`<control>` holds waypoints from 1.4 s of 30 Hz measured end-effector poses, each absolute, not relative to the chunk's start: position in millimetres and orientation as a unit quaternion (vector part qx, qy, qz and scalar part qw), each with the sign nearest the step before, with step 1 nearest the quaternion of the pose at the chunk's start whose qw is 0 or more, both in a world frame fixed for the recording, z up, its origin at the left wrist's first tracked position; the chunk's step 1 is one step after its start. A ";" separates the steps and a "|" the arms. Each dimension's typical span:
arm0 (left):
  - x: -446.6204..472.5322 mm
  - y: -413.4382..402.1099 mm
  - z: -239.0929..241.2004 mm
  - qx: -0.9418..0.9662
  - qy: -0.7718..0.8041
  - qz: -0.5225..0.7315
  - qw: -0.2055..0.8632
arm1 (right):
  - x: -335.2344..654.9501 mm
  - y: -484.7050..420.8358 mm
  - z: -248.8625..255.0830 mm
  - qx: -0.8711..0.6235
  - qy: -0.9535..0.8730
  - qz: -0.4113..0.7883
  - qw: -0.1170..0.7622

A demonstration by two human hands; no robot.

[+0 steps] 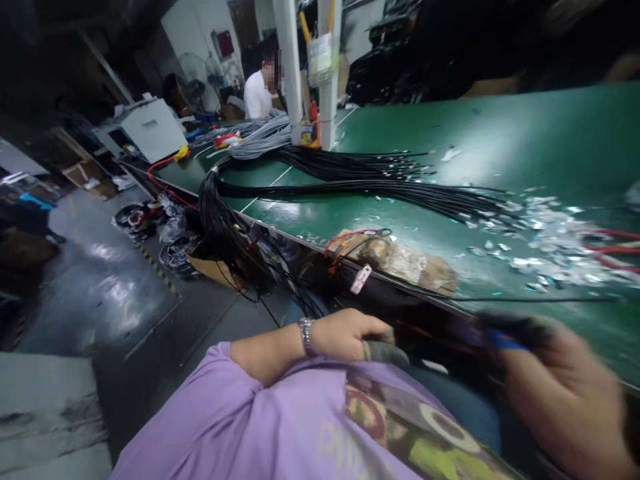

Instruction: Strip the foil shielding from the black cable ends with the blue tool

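Note:
My left hand [345, 335], with a metal watch at the wrist and grey coverings on the fingers, is close to my body below the table edge. Its fingers are curled; whatever they may hold is hidden. Motion blurs my right hand [565, 387] by the front edge at the right. Its dark-covered fingers are bent together around something with a blue part [507, 340], too smeared to name. Just beyond lies a single black cable [530, 299] along the edge. Farther in, a bundle of black cables [390, 190] stretches across the green table [400, 227], ends pointing right.
Small whitish scraps [550, 240] litter the right side, beside red-handled tools [613, 248]. A taped brown block [405, 260] sits at the front edge. Grey cables [265, 137] lie near a white post [327, 100]. Another person [257, 93] is behind. Black cables hang off the left edge.

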State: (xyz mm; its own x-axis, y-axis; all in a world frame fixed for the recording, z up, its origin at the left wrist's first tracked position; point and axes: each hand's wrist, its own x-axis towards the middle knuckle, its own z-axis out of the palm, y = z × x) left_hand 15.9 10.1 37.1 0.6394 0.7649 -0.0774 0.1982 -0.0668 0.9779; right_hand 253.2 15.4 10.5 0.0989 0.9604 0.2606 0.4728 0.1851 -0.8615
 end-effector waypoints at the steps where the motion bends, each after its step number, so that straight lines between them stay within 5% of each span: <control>1: 11.5 9.6 25.8 0.660 0.382 0.265 0.590 | 244.7 10.3 13.6 -0.562 -0.609 0.325 0.456; 5: -7.8 -0.5 -2.9 0.587 0.471 0.303 0.584 | 211.3 3.5 13.2 -0.477 -0.585 0.531 0.385; 12: -18.8 -12.4 0.9 0.519 0.540 0.270 0.605 | 168.0 20.8 9.6 -0.412 -0.604 0.598 0.329; 20: -4.9 -1.5 11.3 0.454 0.510 0.279 0.675 | 158.5 22.8 1.2 -0.378 -0.325 0.809 0.311; 26: 4.2 4.5 5.7 0.438 0.542 0.303 0.650 | 170.0 15.4 -8.0 -0.433 -0.407 0.731 0.337; 34: 3.6 3.9 -5.2 0.568 0.557 0.363 0.485 | 180.0 17.2 -6.1 -0.445 -0.598 0.571 0.344; 42: 0.0 2.1 -8.5 0.639 0.524 0.312 0.469 | 180.1 25.3 0.0 -0.445 -0.594 0.571 0.351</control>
